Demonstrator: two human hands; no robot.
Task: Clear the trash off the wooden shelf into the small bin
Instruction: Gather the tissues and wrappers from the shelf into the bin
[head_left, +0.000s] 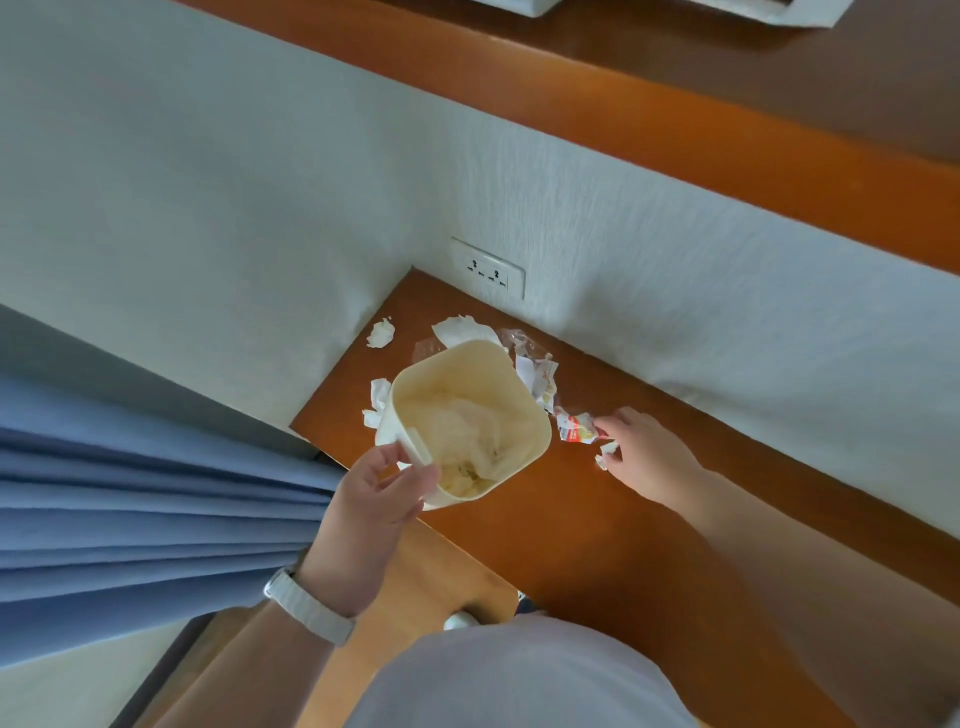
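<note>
1. Left hand is wrapped around the near rim of the bin, thumb on the outside, fingers curled over the edge. Bin is held tilted over the shelf, mouth up toward the camera, already some tissue and plastic inside.
2. Right hand is down on the shelf, fingertips pinching the red-and-white wrapper. A tiny white scrap sits right under the fingers too. Can't really tell if it's gripped or just lying there, too small.
3. The bit that matters: the bin mouth is just to the left of the wrapper, rim nearly touching it. So the right hand only has to lift and swing left over the rim. Short hop.
4. Rest of the trash is ringed around the bin: tissue wad in the far left corner, white paper and clear plastic behind it by the wall, crumpled paper on its right, scraps on its left.
5. Room-wise: wall hugs the back and left, outlet above the corner. Near right side of the shelf is open, so I'd guess pulling stuff that way is easiest.
</note>
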